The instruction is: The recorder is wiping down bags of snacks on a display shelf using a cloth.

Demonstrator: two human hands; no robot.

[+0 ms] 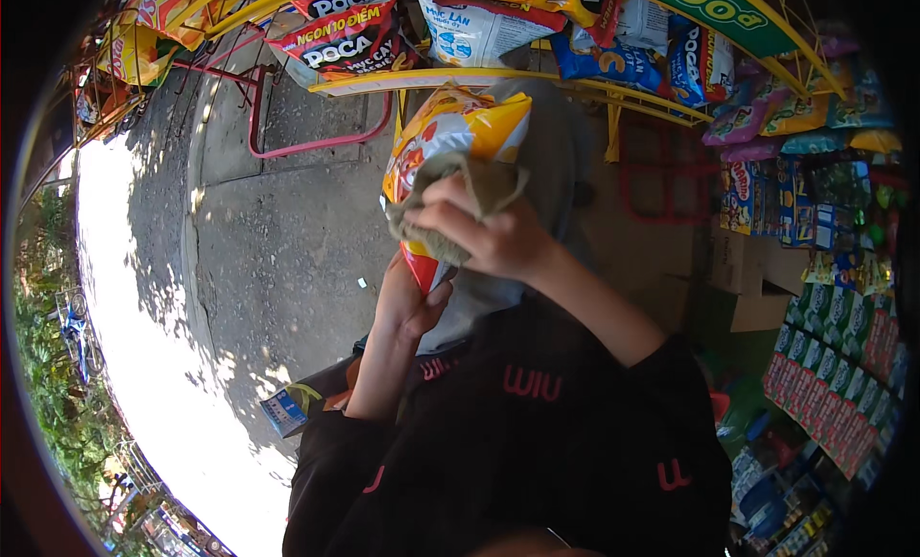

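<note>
My left hand [413, 294] grips the lower corner of an orange, yellow and white snack bag [445, 129], which is held tilted in front of my body. A crumpled olive-green cloth [435, 230] is bunched in my right hand [481, 230], its fingers curled around it. The cloth lies against the face of the bag and hides part of its lower half. Behind the bag runs the yellow rail [460, 79] of a wire snack rack.
Snack bags [345, 43] fill the yellow rack just beyond my hands. Pink metal bars [316, 153] stand low at the left of the rack. At the right are hanging snack packets [744, 125], a cardboard box [762, 302] and stacked green and red cartons [826, 370].
</note>
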